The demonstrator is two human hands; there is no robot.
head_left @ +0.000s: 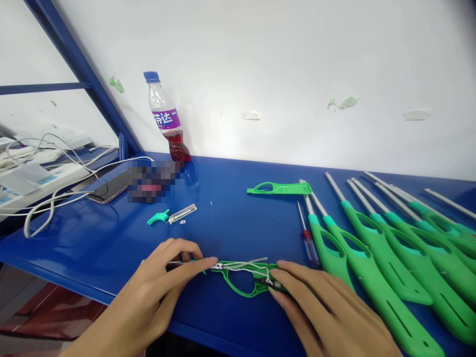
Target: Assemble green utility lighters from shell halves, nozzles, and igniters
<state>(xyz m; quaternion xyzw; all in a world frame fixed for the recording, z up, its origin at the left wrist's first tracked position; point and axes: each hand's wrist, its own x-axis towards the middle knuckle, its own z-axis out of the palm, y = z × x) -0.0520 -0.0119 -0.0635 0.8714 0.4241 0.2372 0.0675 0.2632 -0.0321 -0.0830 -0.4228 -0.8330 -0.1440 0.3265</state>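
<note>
An opened utility lighter's green half shell lies in front of me on the blue table, its inside facing up. Thin white wires and a black part show in it. My left hand pinches the metal nozzle end between thumb and fingers. On the handle end, my right hand grips the shell, with fingertips at the black part and wires. Beyond them lie another green half shell, a teal trigger and a small clear tube.
Several closed green lighters lie along the right, beside a screwdriver. A bottle with dark red drink stands by the wall. At left are a phone, a pixelated dark object, white cables and power strips.
</note>
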